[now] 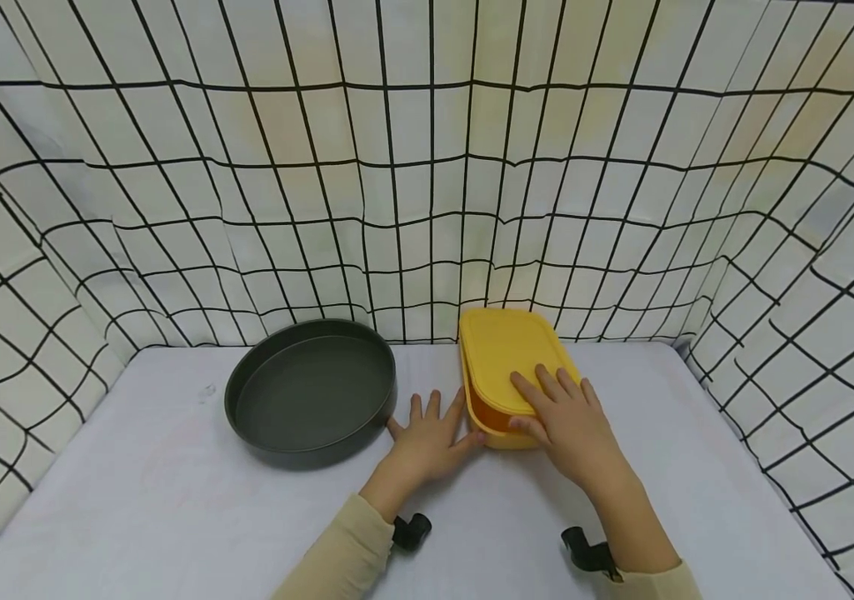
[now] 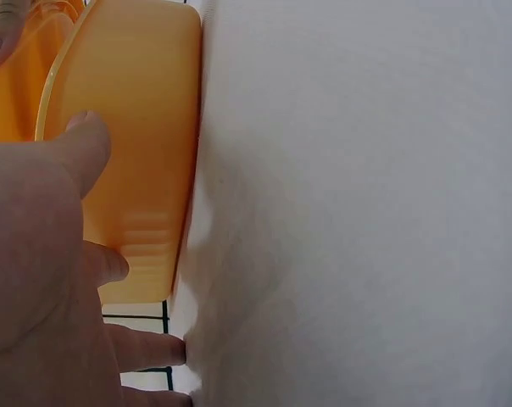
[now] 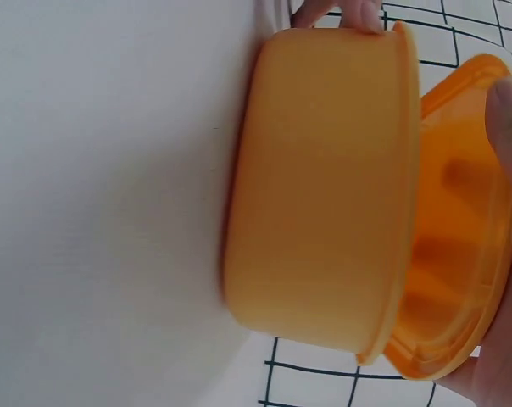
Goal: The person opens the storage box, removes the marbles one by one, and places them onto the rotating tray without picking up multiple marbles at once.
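A deep rectangular yellow-orange container (image 1: 505, 440) stands on the white table, with a yellow lid (image 1: 505, 350) tilted over its top. Between lid and near-left rim, the orange inside shows through a gap. My right hand (image 1: 572, 429) holds the lid at its near end, fingers spread across the top and thumb at the edge. Close to the near-left corner, my left hand (image 1: 427, 446) has its fingers spread. Its thumb (image 2: 91, 144) and index finger lie against the container's wall, while the other fingers reach down by the tabletop.
A round dark green pan (image 1: 310, 392) sits left of the container, its right side close to my left hand. White cloth walls with a black grid (image 1: 427, 192) rise behind the table and at both sides. Black wrist mounts (image 1: 413, 532) show below my hands.
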`<state>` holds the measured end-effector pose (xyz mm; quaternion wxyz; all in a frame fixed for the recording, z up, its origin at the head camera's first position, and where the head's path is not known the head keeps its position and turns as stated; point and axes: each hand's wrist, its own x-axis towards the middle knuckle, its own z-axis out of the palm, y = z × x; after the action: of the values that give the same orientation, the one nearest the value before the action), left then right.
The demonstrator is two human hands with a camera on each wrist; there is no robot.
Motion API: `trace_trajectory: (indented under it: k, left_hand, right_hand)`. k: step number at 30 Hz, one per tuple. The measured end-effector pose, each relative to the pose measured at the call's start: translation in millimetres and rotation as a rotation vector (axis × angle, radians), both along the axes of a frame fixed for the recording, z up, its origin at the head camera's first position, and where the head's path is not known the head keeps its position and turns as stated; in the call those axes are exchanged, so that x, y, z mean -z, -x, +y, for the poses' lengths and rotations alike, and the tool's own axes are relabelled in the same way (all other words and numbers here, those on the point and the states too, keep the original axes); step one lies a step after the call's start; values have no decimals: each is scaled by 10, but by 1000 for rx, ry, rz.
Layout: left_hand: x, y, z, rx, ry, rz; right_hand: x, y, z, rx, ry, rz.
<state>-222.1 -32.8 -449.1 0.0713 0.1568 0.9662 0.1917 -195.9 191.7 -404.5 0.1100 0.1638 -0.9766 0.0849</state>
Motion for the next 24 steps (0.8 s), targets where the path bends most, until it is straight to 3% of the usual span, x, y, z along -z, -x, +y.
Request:
trace_trajectory:
  k: [10, 19, 24]
  left_hand:
    - [42, 23, -2, -1, -4, -11]
    - [43, 34, -7, -1, -16, -22]
    - [34, 25, -10, -1, -20, -17]
  right_hand:
    - [-112, -37, -33, 14, -73, 91]
    - [-149, -27, -18, 48, -7, 166]
    - [-136, 0, 10, 50, 35, 262]
